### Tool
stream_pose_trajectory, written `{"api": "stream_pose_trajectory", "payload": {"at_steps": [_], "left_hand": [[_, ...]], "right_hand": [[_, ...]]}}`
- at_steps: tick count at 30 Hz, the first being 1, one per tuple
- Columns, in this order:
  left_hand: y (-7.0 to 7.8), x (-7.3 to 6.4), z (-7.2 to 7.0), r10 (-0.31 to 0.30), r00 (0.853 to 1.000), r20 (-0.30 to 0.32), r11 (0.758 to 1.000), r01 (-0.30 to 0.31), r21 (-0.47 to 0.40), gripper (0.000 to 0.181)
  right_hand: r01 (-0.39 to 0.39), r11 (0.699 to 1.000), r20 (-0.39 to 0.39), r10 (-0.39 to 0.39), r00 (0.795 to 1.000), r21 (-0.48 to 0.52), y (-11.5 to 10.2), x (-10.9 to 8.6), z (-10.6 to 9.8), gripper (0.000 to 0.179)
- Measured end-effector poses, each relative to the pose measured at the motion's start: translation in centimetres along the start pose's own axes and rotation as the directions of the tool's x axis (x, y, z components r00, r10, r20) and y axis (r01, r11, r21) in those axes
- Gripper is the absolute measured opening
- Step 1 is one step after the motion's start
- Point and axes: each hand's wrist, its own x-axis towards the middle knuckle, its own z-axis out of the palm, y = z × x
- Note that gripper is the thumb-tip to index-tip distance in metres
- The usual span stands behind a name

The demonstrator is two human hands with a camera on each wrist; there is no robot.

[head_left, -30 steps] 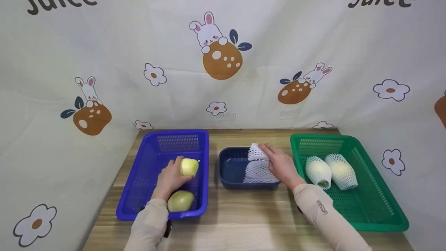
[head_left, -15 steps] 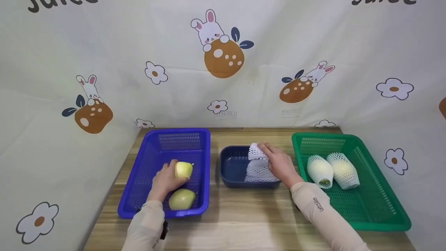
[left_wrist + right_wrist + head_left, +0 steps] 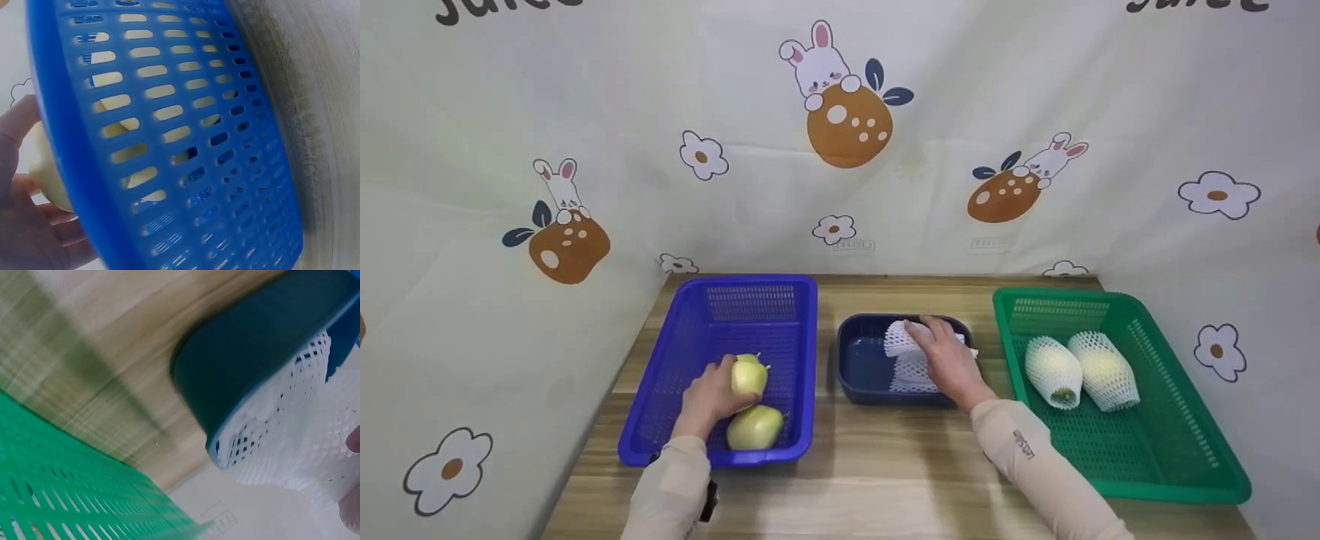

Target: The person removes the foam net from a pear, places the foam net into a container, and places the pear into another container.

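My left hand [image 3: 711,396] grips a pale yellow-green pear [image 3: 749,380] inside the blue basket [image 3: 812,337]. Behind the held fruit, another pear [image 3: 748,358] is partly hidden; a third pear [image 3: 755,428] lies nearer the basket's front rim. In the left wrist view the curled fingers are round the pear [image 3: 48,169] beyond the basket wall. Over the navy box [image 3: 861,367], my right hand [image 3: 950,361] holds a white foam net sleeve [image 3: 901,339] between fingers and thumb. More foam netting [image 3: 913,373] lies in the box beneath it.
To the right stands a green basket [image 3: 1185,390], holding two fruits in foam net sleeves [image 3: 1054,371]. The wooden tabletop [image 3: 877,465] ends at a printed cloth [image 3: 750,202] that hangs behind and at both sides.
My left hand has moved left and nearer with the pear, and the pear behind it has come into view. My right hand has shifted slightly left, tilting the foam net sleeve lower over the box.
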Motion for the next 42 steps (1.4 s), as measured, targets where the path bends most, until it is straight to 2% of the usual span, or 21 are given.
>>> {"api": "stream_pose_trajectory", "payload": {"at_steps": [6, 10, 16, 21, 29, 35, 38, 42], "left_hand": [[-0.3, -0.2, 0.1, -0.018, 0.999, 0.032, 1.0, 0.017, 0.025, 0.075], [-0.8, -0.3, 0.2, -0.04, 0.997, 0.061, 0.998, 0.037, 0.048, 0.075], [-1.8, -0.6, 0.4, -0.091, 0.988, 0.127, 0.995, 0.086, 0.045, 0.081], [-2.7, -0.8, 0.4, -0.128, 0.976, 0.179, 0.992, 0.129, 0.002, 0.083], [-4.1, -1.0, 0.9, -0.144, 0.958, 0.246, 0.986, 0.16, -0.047, 0.083], [-4.0, -0.8, 0.9, -0.145, 0.959, 0.245, 0.986, 0.161, -0.045, 0.079], [-3.9, -0.7, 0.8, -0.143, 0.96, 0.239, 0.988, 0.153, -0.026, 0.077], [-3.7, -0.7, 0.7, -0.141, 0.966, 0.215, 0.99, 0.14, 0.017, 0.078]], "right_hand": [[0.0, 1.0, 0.056, 0.001, 0.998, -0.007, -0.4, -0.7, 0.8, 0.057], [-0.01, 0.999, 0.15, 0.006, 0.989, 0.03, -0.6, -1.2, 0.9, 0.051], [-0.074, 0.993, 0.315, 0.043, 0.948, 0.089, -0.6, -1.9, 0.8, 0.053], [-0.092, 0.992, 0.399, 0.049, 0.916, 0.091, -0.6, -2.6, 0.8, 0.051], [-0.092, 0.99, 0.431, 0.036, 0.901, 0.109, -0.7, -3.3, 1.2, 0.056], [-0.085, 0.99, 0.445, 0.028, 0.895, 0.11, -0.5, -3.2, 1.1, 0.057], [-0.075, 0.988, 0.423, 0.012, 0.906, 0.132, -0.3, -3.1, 1.0, 0.056], [-0.037, 0.985, 0.357, -0.026, 0.934, 0.167, 0.0, -3.0, 0.8, 0.052]]}}
